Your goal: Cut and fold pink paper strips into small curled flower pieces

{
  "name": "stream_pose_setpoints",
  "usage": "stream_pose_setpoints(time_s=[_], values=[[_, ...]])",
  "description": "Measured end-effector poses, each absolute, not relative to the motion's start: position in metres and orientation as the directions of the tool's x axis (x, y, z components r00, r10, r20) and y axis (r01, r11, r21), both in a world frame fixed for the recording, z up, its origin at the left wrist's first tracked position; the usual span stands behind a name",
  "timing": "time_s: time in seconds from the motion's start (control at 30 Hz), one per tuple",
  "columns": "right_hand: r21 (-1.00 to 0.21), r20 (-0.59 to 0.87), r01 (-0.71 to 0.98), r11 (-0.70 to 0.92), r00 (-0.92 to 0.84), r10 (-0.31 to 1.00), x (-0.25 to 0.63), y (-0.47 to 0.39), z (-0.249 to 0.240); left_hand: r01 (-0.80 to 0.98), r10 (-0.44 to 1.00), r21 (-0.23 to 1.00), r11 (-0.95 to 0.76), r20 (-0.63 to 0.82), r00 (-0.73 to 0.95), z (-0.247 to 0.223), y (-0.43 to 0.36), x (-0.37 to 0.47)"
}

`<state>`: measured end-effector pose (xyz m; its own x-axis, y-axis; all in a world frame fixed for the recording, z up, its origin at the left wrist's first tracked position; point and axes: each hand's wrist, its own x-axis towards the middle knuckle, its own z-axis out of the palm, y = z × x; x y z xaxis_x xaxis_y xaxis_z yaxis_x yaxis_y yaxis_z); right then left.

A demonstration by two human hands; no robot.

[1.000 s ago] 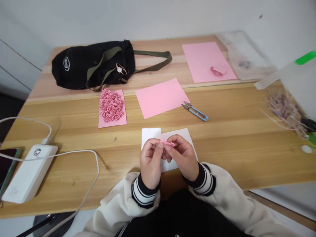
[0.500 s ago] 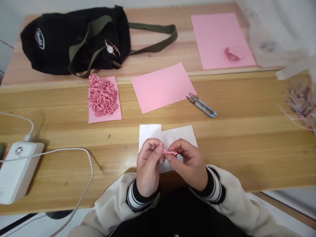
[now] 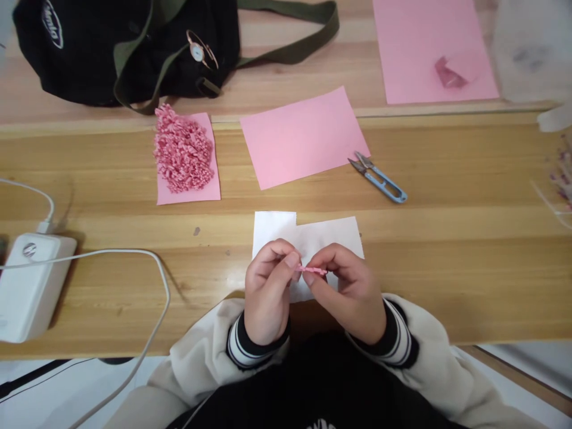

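Note:
Between my fingertips is a thin, knobbly pink strip (image 3: pixel 313 270), small and twisted-looking. My left hand (image 3: pixel 270 292) pinches its left end between thumb and forefinger. The thumb and forefinger of my right hand (image 3: pixel 351 289) grip it further right, with a short end showing past them. Both hands are just above white paper sheets (image 3: pixel 328 234), which they partly hide. Up and to the left, a heap of similar knobbly pink pieces (image 3: pixel 184 154) lies on a small pink paper (image 3: pixel 208 193).
Blue thread snips (image 3: pixel 379 177) touch the corner of a pink sheet (image 3: pixel 304 140). Behind lie a black bag (image 3: pixel 102 53) with a watch (image 3: pixel 196 52) on it and a larger pink sheet (image 3: pixel 420 42). A white power bank (image 3: pixel 38 286) and its cable (image 3: pixel 163 280) are at left.
The view has tilted down and shifted slightly. The pink strip's upright tip by my left thumb no longer shows, and the strip now lies nearly straight between both hands.

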<state>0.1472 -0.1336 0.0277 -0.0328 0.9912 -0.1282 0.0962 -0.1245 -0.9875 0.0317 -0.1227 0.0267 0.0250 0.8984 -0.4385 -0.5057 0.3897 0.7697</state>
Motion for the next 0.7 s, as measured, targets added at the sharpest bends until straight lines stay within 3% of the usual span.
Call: stream_pose_setpoints(time_s=[0.7], values=[[-0.989,-0.089,0.124,-0.087,-0.011,0.996,0.1492,-0.1341,0.027,-0.503,0.913,0.777,0.379,-0.403,0.065,0.0254,-0.1217,0.0303]])
